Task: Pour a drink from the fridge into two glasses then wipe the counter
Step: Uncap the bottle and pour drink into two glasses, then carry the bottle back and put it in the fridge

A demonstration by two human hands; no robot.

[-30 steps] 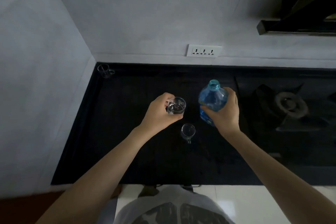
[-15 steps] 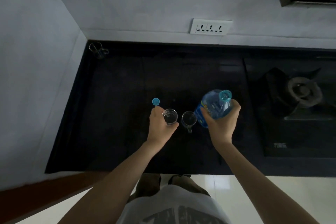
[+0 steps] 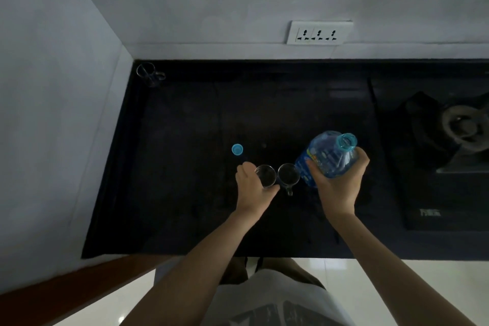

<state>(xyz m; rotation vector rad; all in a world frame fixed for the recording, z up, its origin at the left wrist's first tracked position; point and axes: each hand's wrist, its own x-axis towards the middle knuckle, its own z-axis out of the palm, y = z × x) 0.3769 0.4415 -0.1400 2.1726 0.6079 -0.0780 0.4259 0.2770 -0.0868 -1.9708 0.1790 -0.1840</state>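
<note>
So, quick rundown of the counter, top-down view:

Left hand point(image 3: 252, 189): curled around the left glass point(image 3: 265, 175), thumb on the near side and fingers round the far side, gripping it as it sits on the counter.

Left glass: clear, upright, right beside the second one. Can't really tell how much is in it, way too dark.

Right glass point(image 3: 289, 173): clear mug-style glass with a little handle pointing toward the person. Standing on the counter between the left glass and the bottle, nobody touching it.

Right hand point(image 3: 340, 184): wrapped around the lower body of the water bottle point(image 3: 329, 156), thumb on the left side, fingers round the right side.

Water bottle: big blue see-through plastic one with a colourful label, uncapped, tilted so the open neck leans away to the upper right. Its base is just beside the right glass.

Bottle cap point(image 3: 237, 149): small blue cap lying flat on the counter, a bit beyond the left hand, not touching anything.

Counter point(image 3: 169, 193): black and glossy, tucked into a wall corner.

Back corner: another clear glass mug point(image 3: 148, 73) sits by itself, well apart from the rest.

Right edge: gas stove point(image 3: 460, 124) with a burner.

Wall: white socket strip point(image 3: 319, 32) above the counter.
</note>
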